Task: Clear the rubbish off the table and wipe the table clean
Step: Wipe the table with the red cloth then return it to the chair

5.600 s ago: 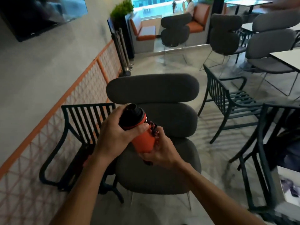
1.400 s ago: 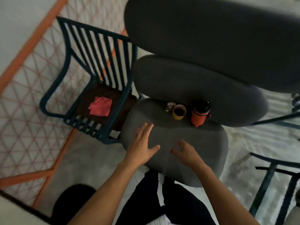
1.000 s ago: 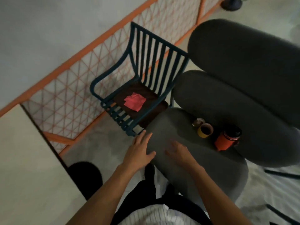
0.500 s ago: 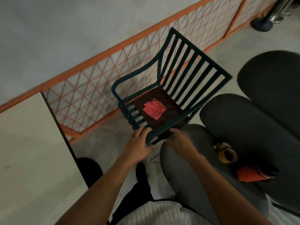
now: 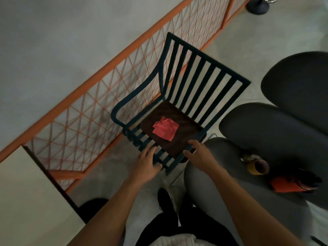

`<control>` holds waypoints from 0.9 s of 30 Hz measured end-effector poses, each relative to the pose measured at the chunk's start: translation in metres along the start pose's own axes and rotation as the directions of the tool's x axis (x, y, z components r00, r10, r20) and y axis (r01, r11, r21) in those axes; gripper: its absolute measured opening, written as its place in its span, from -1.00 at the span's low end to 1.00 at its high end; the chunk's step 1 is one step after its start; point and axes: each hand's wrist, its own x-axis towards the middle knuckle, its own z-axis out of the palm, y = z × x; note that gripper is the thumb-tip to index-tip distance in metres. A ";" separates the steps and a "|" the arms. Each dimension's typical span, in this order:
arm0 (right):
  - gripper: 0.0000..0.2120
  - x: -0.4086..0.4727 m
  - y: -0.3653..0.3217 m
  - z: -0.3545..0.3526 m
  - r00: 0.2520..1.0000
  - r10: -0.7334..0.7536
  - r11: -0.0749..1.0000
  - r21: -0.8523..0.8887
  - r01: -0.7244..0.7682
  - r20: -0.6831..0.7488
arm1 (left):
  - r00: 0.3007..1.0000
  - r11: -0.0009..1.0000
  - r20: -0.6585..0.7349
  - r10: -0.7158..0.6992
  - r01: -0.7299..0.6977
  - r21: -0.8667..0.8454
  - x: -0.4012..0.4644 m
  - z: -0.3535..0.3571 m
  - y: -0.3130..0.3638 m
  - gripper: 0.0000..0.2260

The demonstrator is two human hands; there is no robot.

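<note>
Both hands at the slatted chair's front edge.
My left hand (image 5: 146,166) and right hand (image 5: 200,156) hover open, fingers relaxed, holding nothing; the red cloth (image 5: 166,128) lies on the chair (image 5: 204,75) seat beyond them.

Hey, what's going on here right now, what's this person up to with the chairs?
A person is leaning over two chairs. Both hands are out over the front edge of the slatted chair: the left hand at its front slats, the right hand by the seat corner, neither holding anything. A pink cloth lies untouched on that seat. On the grey chair beside it sit a yellow cup and an orange bottle.
</note>
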 end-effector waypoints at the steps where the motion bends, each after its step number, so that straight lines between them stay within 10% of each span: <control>1: -0.47 0.003 0.002 0.000 1.000 0.002 1.000 0.007 -0.002 -0.004 | 1.000 1.000 0.013 -0.007 0.007 0.001 0.002 0.002 -0.001 -0.29; 27: -0.49 0.179 0.016 0.013 0.968 0.226 0.962 0.184 -0.204 -0.107 | 0.985 0.994 0.164 0.056 -0.070 0.079 0.227 -0.010 0.018 -0.33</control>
